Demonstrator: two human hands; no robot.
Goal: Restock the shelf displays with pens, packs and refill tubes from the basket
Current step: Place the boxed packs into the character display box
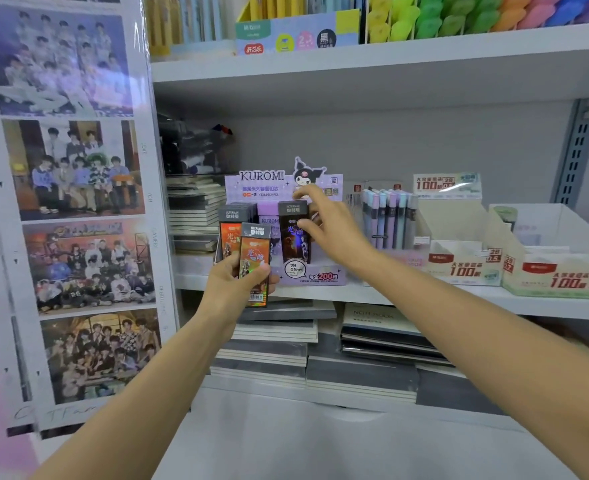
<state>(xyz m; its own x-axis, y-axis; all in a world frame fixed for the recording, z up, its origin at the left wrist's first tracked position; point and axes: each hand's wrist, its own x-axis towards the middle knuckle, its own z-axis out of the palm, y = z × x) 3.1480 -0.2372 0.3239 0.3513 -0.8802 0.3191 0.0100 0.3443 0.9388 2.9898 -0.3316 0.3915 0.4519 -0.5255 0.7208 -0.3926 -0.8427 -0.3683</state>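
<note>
Orange foil refill pack [254, 263]: being gripped upright by the left hand [232, 289], just before the lilac cardboard Kuromi display [262, 184]. Black-purple refill pack [292, 237]: being pinched inside that display by the right hand [331, 230].

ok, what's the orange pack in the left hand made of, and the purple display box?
Orange pack: glossy printed card or plastic, unclear which; rainbow sheen near its barcode. Purple display box: likely printed cardboard, fairly matte; thin cut-out header panel standing at the back.

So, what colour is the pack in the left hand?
The pack is orange, dark grey top; head view.
</note>
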